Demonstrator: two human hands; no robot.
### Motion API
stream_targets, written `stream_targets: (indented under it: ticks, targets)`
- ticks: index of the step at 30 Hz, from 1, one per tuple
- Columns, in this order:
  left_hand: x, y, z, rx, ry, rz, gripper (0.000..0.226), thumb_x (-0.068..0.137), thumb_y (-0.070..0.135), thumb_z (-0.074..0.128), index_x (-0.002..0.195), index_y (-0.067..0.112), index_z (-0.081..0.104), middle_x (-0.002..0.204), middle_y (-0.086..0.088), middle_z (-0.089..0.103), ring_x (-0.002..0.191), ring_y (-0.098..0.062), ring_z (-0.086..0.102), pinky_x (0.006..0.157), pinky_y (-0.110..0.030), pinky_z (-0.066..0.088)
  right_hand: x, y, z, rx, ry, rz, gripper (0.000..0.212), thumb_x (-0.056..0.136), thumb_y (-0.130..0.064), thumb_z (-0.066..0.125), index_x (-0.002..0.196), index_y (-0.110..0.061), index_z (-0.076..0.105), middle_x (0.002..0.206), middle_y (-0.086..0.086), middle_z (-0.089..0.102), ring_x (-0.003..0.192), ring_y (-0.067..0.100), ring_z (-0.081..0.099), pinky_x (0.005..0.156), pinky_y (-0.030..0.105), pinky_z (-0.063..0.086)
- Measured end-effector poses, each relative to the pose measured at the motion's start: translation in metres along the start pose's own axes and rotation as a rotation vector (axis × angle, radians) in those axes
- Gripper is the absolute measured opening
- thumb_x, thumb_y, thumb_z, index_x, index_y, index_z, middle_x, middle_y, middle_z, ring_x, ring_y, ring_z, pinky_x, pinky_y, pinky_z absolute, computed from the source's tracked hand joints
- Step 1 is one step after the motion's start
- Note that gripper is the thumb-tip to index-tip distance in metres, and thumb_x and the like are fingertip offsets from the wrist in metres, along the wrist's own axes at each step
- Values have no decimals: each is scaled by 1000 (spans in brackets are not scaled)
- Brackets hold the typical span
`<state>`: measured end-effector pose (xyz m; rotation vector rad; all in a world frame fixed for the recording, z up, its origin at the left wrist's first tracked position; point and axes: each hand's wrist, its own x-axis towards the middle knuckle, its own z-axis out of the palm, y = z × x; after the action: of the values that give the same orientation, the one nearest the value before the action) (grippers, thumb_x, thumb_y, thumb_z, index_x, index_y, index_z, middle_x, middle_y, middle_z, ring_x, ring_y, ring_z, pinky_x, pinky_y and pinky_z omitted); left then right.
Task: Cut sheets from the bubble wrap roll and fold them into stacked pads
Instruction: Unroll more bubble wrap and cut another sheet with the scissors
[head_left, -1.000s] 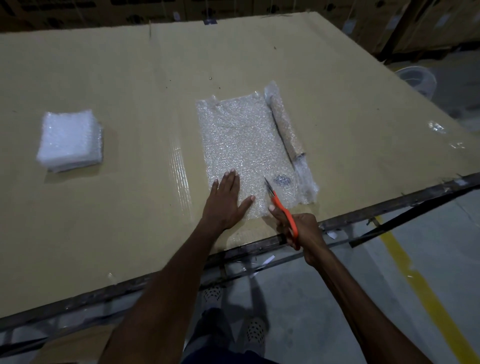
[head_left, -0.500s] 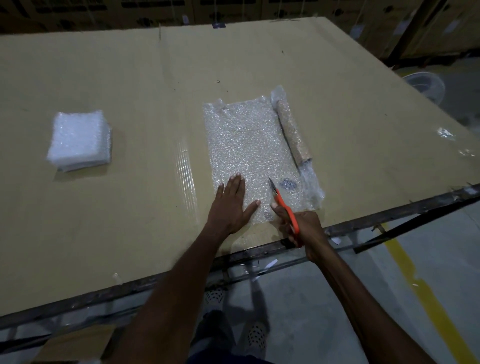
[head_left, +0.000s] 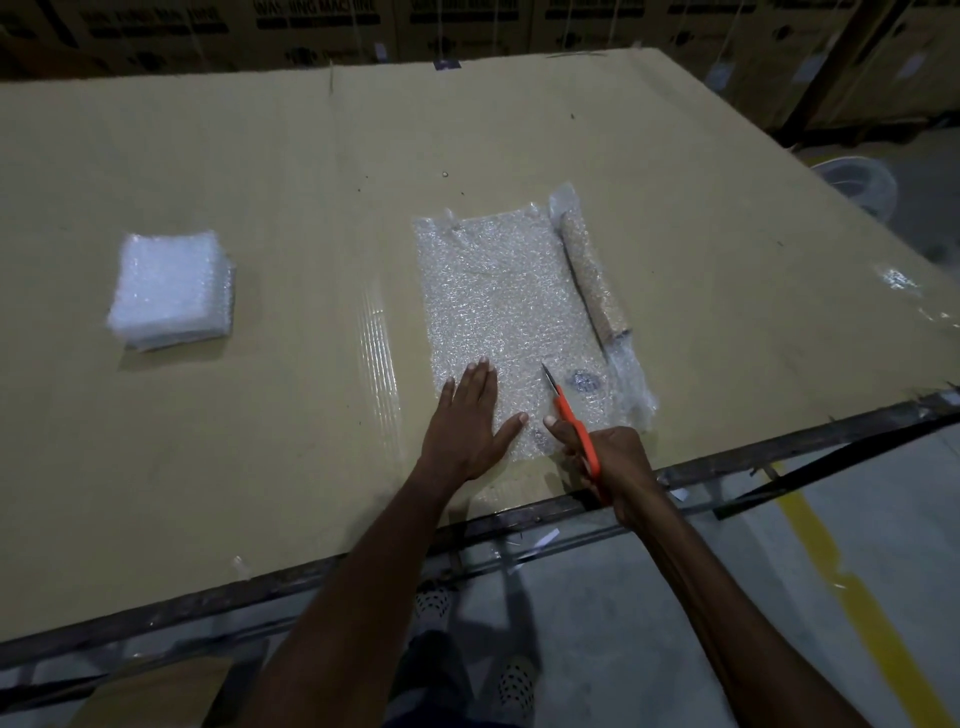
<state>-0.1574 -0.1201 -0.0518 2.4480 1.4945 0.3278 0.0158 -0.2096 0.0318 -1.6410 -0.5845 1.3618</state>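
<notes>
The cutting step is in hand: an unrolled bubble wrap sheet (head_left: 498, 301) lies flat near the middle of the cardboard-covered bench (head_left: 260, 156), with what is left of the bubble wrap roll (head_left: 592, 280) along its right edge. The left hand (head_left: 467, 421) lies flat, fingers straight, pressing the sheet's near end. The right hand (head_left: 608, 457) grips orange scissors (head_left: 569, 410), blades entering the sheet from its near edge and pointing away. Finished stacked pads (head_left: 171, 288) sit well apart at far left. Next, I judge, the cut must run straight toward the far edge, parallel to the roll, while the left hand keeps the sheet from shifting.
</notes>
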Motion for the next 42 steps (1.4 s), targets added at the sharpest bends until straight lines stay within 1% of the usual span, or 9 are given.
stream_targets:
  ticks: [10, 15, 21, 29, 31, 34, 36, 38, 42]
  targets:
    - [0, -2, 1, 20, 4, 9, 89, 96, 69, 15, 158, 6, 13, 167, -10, 6, 154, -22, 3, 123, -41, 1, 9, -5, -2, 17, -46, 31, 47, 72, -39, 92, 72, -2, 64, 54, 10, 49, 38, 17, 37, 44, 25, 31]
    - [0, -2, 0, 19, -2, 8, 88, 96, 69, 15, 158, 6, 12, 167, -10, 5, 154, -22, 2, 123, -42, 1, 9, -2, -1, 44, -63, 6, 42, 78, -27, 88, 69, 2, 60, 48, 9, 42, 34, 15, 33, 41, 22, 27]
    - [0, -2, 1, 23, 3, 9, 86, 98, 67, 19, 158, 6, 12, 167, -10, 5, 154, -22, 3, 123, -42, 1, 13, -16, 4, -25, -46, 38, 47, 74, -43, 90, 64, -7, 61, 50, 10, 48, 37, 17, 40, 42, 21, 31]
    - [3, -3, -3, -38, -37, -8, 88, 97, 66, 32, 159, 7, 11, 167, -8, 3, 154, -21, 1, 124, -44, 3, 16, -8, 2, 12, -79, 2, 53, 75, -34, 90, 86, 11, 66, 50, 11, 41, 33, 16, 36, 41, 22, 27]
    - [9, -7, -8, -71, -31, -6, 90, 94, 69, 40, 157, 8, 20, 166, -9, 15, 152, -23, 14, 123, -44, 12, 16, -7, 1, 31, -79, 19, 52, 73, -35, 91, 77, 7, 63, 52, 9, 39, 35, 15, 35, 42, 22, 26]
    - [24, -14, -16, -89, 119, 6, 82, 90, 67, 46, 147, 8, 43, 151, -12, 45, 138, -27, 40, 113, -43, 34, 17, -15, 2, -9, -72, 77, 48, 71, -46, 91, 66, -8, 62, 54, 10, 46, 39, 16, 39, 42, 20, 28]
    - [40, -17, -18, -94, 188, 20, 74, 92, 61, 47, 142, 7, 48, 144, -13, 51, 132, -29, 45, 109, -42, 37, 17, -22, 6, -45, -47, 97, 47, 71, -50, 90, 64, -13, 62, 54, 8, 48, 39, 16, 40, 43, 20, 28]
    - [60, -22, -18, -92, 191, 37, 69, 96, 56, 44, 143, 6, 46, 146, -14, 48, 136, -32, 41, 113, -45, 34, 18, -26, 9, -47, -26, 108, 47, 71, -50, 89, 62, -14, 61, 53, 7, 48, 38, 16, 41, 42, 20, 28]
    - [94, -36, -14, -34, 33, 29, 74, 102, 56, 24, 155, 5, 24, 164, -14, 20, 152, -29, 11, 122, -53, 12, 20, -24, 10, -43, -17, 99, 46, 73, -44, 90, 69, -6, 65, 52, 10, 48, 37, 17, 40, 42, 21, 28]
